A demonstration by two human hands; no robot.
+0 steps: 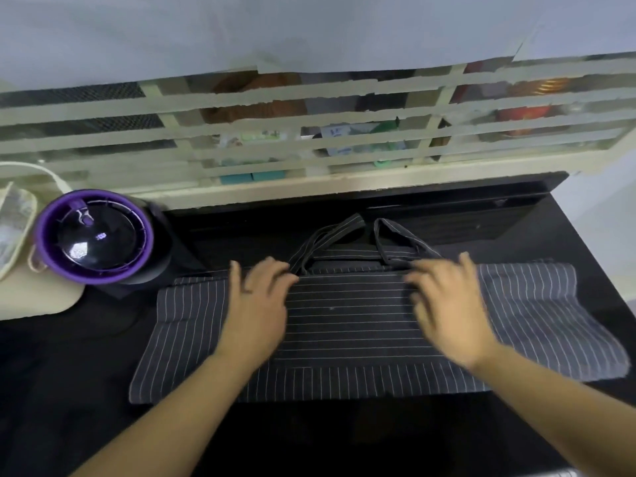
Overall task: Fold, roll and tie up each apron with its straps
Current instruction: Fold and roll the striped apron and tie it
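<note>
A dark pinstriped apron (347,325) lies folded flat across the black counter (69,373), wider than it is deep. Its straps (344,235) loop in a loose heap just beyond the far edge of the fold. My left hand (258,301) lies palm down on the left part of the cloth, fingers spread toward the far edge. My right hand (444,308) lies on the right part in the same way, slightly blurred. Neither hand curls round the fabric or the straps.
A round purple-rimmed appliance (93,235) with a dark lid stands at the back left, touching the apron's far left corner region. A cream board (41,301) lies under its left side. A taped window frame (309,146) runs along the counter's back.
</note>
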